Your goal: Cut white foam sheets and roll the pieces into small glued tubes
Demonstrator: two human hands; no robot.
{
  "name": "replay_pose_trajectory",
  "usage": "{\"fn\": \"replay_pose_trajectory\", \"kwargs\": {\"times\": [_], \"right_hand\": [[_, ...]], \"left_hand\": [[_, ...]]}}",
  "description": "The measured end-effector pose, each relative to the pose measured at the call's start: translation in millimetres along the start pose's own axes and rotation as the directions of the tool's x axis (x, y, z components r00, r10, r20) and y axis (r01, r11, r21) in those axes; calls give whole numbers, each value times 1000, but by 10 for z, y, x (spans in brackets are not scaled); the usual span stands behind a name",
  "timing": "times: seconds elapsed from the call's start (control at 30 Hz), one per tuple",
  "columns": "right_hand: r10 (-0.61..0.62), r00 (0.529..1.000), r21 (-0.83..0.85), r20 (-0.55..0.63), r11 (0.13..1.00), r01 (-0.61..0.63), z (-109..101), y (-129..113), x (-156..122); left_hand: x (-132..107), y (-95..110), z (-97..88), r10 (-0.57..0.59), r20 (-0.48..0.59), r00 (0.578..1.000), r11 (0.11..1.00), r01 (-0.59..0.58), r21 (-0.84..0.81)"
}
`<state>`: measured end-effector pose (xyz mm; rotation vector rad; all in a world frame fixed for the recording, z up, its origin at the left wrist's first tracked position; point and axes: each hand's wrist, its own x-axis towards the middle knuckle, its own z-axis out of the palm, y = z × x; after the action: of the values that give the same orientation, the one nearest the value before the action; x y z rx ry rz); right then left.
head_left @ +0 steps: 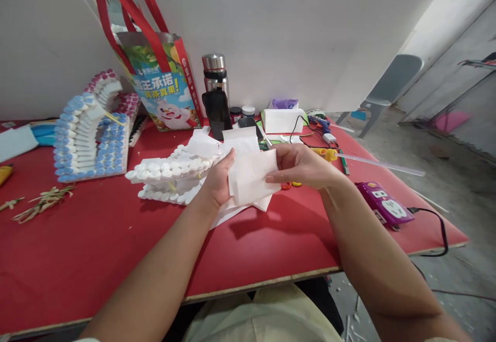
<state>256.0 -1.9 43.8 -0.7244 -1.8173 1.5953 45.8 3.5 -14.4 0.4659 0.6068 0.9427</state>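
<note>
Paper sheet (251, 176) is pinched between left hand (219, 179) and right hand (300, 166) fingers; white model (170, 174) at nine o'clock looks unfinished.

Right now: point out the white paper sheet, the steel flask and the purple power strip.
white paper sheet (251, 176), head view, middle of the sheet.
steel flask (214, 65), head view, its cap.
purple power strip (382, 202), head view, top face.
</note>
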Motion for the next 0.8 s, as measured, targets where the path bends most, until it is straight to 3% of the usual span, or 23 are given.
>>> {"fn": "replay_pose_trajectory", "kwargs": {"times": [0.13, 0.27, 0.4, 0.5, 0.57, 0.63, 0.7, 0.8], "right_hand": [[-39, 974, -35, -222, 999, 32, 12, 164, 97], [-174, 874, -268, -453, 962, 52, 4, 260, 154], [-399, 829, -437, -392, 873, 214, -30, 222, 123], [-361, 825, -262, -435, 927, 268, -27, 143, 76], [-259, 833, -83, -490, 964, 251, 16, 116, 75], [-190, 831, -21, -523, 977, 211, 86, 144, 116], [-178, 800, -102, -573, 984, 146, 160, 229, 187], [-274, 677, -369, -683, 930, 4, 231, 403, 294]], "left_hand": [[26, -13, -19, -24, -7, 1000, 999, 24, 26], [6, -4, 19, -49, 0, 999, 999, 49, 23], [-9, -11, 60, 19, -29, 999, 1000, -18, 22], [3, -31, 33, 71, -34, 997, 997, -70, 35], [10, -56, 16, 85, -13, 996, 995, -85, 44], [12, -96, 29, 106, 13, 994, 993, -107, 56], [11, -156, 78, 140, 28, 990, 987, -142, 73], [8, -267, 185, 171, 37, 985, 980, -174, 100]]}}
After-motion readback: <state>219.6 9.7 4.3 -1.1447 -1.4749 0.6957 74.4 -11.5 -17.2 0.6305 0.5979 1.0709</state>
